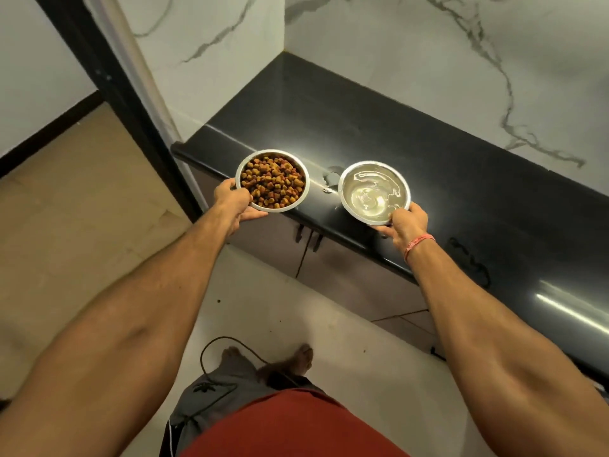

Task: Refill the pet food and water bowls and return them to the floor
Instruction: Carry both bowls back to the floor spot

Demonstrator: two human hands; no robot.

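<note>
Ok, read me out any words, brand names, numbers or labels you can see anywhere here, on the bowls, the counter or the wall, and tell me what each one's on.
No readable text anywhere in this view.
Kibble bowl, in the left hand: plain steel, no marking visible.
Water bowl, in the right hand: plain steel, no marking visible.
Black countertop: only reflections and a small wet patch.
Marble wall: grey veining, no lettering.
Red wrist thread: no print.

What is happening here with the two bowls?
A person holds two steel bowls by their rims at the edge of a black counter. The left hand grips the food bowl, full of kibble. The right hand grips the water bowl, which holds water. Both are filled; neither is on the floor yet.
</note>
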